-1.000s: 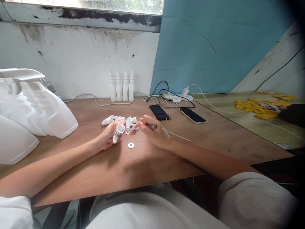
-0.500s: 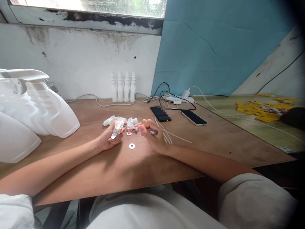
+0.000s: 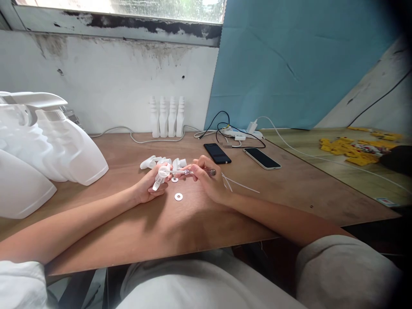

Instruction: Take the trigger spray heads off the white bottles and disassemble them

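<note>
My left hand [image 3: 149,186] is closed round a white trigger spray head [image 3: 164,172], its round collar turned up and its lever pointing down toward me. In my right hand [image 3: 207,178] is a screwdriver [image 3: 211,172] with a see-through handle, its thin metal shaft running left to the collar. Whether the tip is inside the collar I cannot tell. Several more white spray heads [image 3: 148,162] lie just behind my left hand. On the table between my hands are two flat white washers, the nearer washer [image 3: 178,197] plainly seen, the farther washer [image 3: 174,180] partly hidden.
Thin white tubes [image 3: 241,183] lie right of my right hand. Behind them are a black phone [image 3: 217,153], a white-edged phone [image 3: 262,158] and tangled cables [image 3: 240,138]. Several small white bottles [image 3: 164,118] stand against the wall. Large white bottles [image 3: 77,150] crowd the left side.
The screwdriver and my right hand have shifted slightly right, with more of the shaft showing outside the collar. The spray head in my left hand has also moved a little right.
</note>
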Action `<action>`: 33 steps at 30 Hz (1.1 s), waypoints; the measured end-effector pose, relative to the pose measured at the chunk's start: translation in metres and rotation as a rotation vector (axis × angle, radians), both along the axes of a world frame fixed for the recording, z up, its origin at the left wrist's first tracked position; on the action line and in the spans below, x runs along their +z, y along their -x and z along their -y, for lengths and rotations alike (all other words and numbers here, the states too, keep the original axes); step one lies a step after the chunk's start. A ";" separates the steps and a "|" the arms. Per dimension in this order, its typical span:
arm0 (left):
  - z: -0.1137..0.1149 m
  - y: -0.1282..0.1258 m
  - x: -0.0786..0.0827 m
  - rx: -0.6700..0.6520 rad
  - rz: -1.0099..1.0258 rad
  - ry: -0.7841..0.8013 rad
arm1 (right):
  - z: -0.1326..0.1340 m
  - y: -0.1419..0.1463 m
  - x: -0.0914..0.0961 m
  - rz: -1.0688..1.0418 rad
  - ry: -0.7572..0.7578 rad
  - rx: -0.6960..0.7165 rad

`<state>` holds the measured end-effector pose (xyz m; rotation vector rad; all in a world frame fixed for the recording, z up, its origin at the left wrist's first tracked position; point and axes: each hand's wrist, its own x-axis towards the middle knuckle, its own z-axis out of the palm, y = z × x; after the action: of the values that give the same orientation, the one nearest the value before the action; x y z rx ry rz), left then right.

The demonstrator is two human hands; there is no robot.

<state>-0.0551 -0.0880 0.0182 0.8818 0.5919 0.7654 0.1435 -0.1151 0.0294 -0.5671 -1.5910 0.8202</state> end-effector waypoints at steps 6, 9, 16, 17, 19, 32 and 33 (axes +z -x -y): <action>0.006 -0.005 0.001 0.186 -0.238 -0.218 | 0.000 -0.003 0.006 0.007 0.112 0.099; 0.008 -0.004 -0.001 0.342 -0.427 -0.488 | -0.001 -0.005 0.011 0.017 0.171 0.171; 0.000 0.010 -0.002 0.558 -0.865 -0.981 | -0.012 -0.015 0.007 0.237 0.112 -0.027; -0.002 0.013 0.000 0.548 -0.938 -1.018 | -0.015 -0.018 0.006 0.292 0.037 -0.098; -0.006 0.018 0.006 0.481 -1.119 -1.107 | -0.019 -0.024 0.007 0.415 -0.177 -0.278; -0.013 0.038 0.054 0.035 -1.807 -1.192 | -0.069 -0.052 -0.006 1.336 -0.192 -0.526; -0.015 0.040 0.056 0.023 -1.819 -1.167 | -0.070 -0.052 -0.010 1.339 -0.173 -0.505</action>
<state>-0.0950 -0.0734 0.0743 2.6669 1.7704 0.0056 0.1956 -0.0449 0.0198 -1.4865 -2.4682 -0.2192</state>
